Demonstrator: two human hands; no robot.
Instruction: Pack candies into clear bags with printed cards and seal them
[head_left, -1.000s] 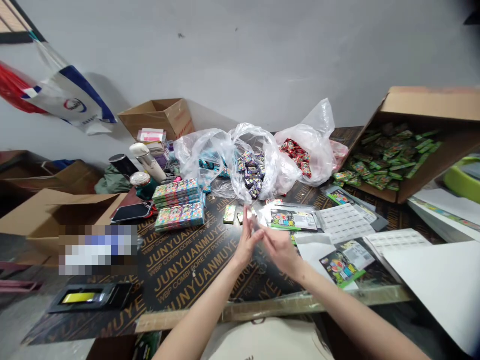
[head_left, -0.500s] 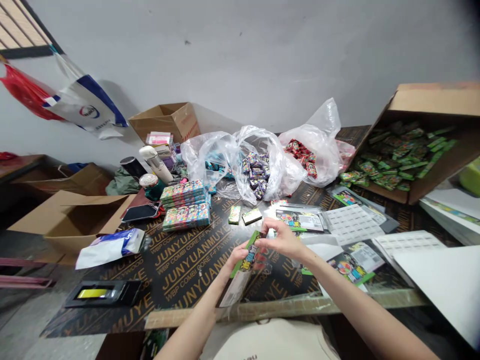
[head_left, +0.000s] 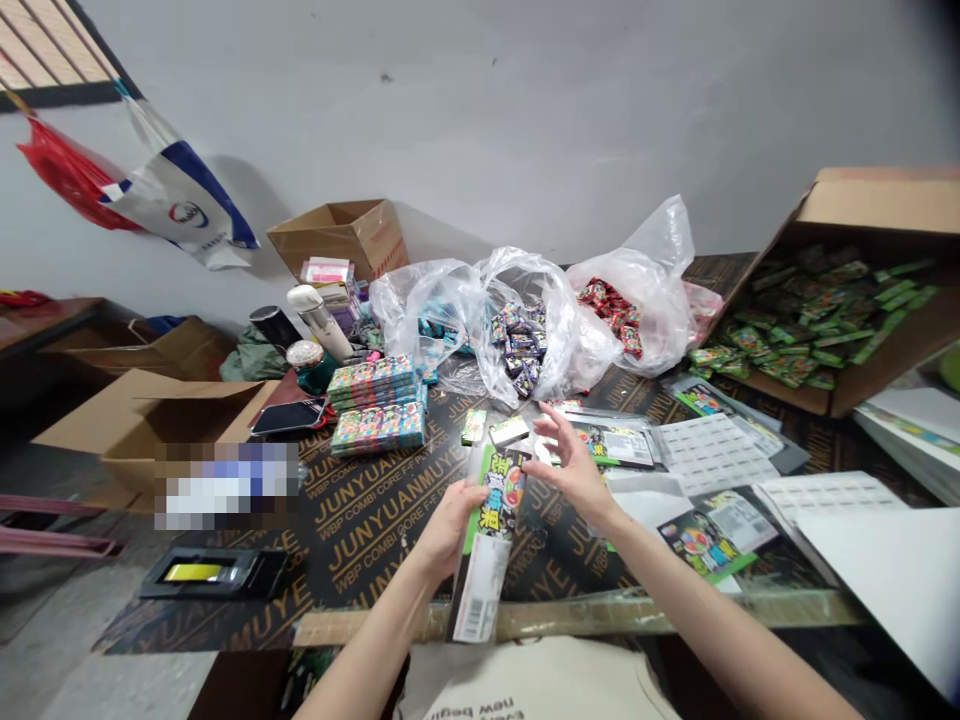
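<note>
My left hand (head_left: 452,520) grips a long printed plastic pouch (head_left: 491,540) by its left edge, thumb on the front. The pouch has a green and black top with colourful lettering and a pale label with a barcode lower down. My right hand (head_left: 566,465) is open beside the pouch's upper right edge, fingers spread; whether the thumb touches the pouch I cannot tell. Just beyond the pouch's top lie a small white-sided box (head_left: 509,431) and a small green patterned box (head_left: 473,427).
Stacked colourful packs (head_left: 379,425) stand left of centre. Behind are clear plastic bags with purple packets (head_left: 523,350) and red packets (head_left: 611,315). A tilted carton (head_left: 840,400) of green packets stands right, near label sheets (head_left: 712,450). A tape dispenser (head_left: 214,573) lies front left.
The pouch has turned so its printed front faces me more and stands straighter. My right hand has let go of its top edge, fingers now spread. The view has shifted slightly.
</note>
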